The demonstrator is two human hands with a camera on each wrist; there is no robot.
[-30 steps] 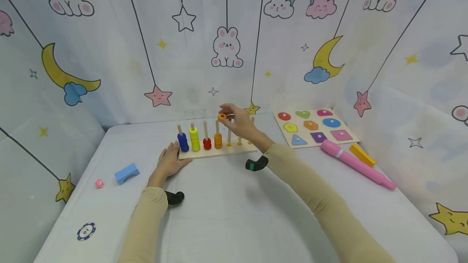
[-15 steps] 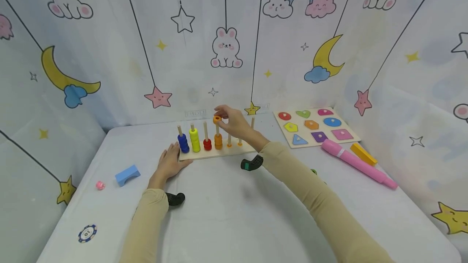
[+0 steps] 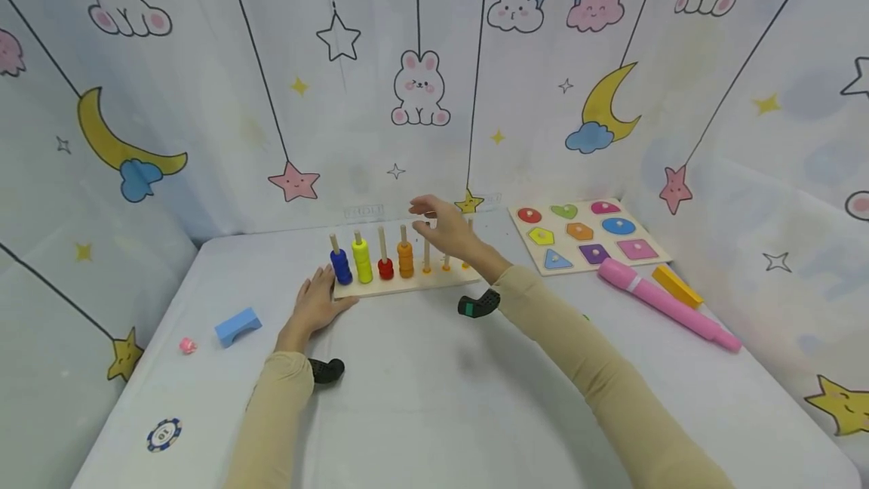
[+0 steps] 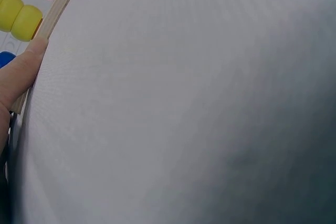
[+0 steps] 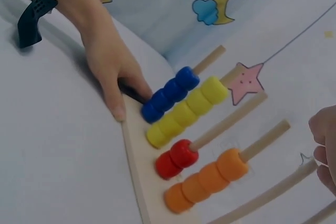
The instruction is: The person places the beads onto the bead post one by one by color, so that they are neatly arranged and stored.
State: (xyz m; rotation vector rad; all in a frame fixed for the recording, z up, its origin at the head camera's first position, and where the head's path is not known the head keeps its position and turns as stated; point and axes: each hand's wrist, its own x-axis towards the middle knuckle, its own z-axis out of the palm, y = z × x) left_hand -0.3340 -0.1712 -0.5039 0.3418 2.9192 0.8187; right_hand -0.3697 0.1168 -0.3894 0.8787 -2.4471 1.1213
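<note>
A wooden peg board [image 3: 407, 284] stands at the back middle of the table, with blue [image 3: 340, 265], yellow [image 3: 362, 259], red [image 3: 385, 268] and orange rings [image 3: 405, 259] stacked on its left pegs. My right hand [image 3: 429, 219] hovers over the bare pegs just right of the orange stack, fingers loose and holding nothing. My left hand [image 3: 319, 302] lies flat on the table, its fingers against the board's left end. In the right wrist view the orange stack [image 5: 207, 179] holds several rings and the left hand [image 5: 110, 77] touches the board beside the blue rings [image 5: 170, 95]. A fingertip [image 4: 23, 72] presses the board's edge [image 4: 59, 8] in the left wrist view.
A shape puzzle board [image 3: 657, 256] lies at the back right, with a pink pen-shaped toy [image 3: 665, 304] and a yellow block [image 3: 674, 287] in front of it. To the left lie a blue arch block [image 3: 237, 325], a small pink piece [image 3: 185, 345] and a poker chip [image 3: 163, 435].
The orange ring my right hand held above the peg is now down on the orange stack. The hand has let go and drawn slightly right. The left hand has not moved.
</note>
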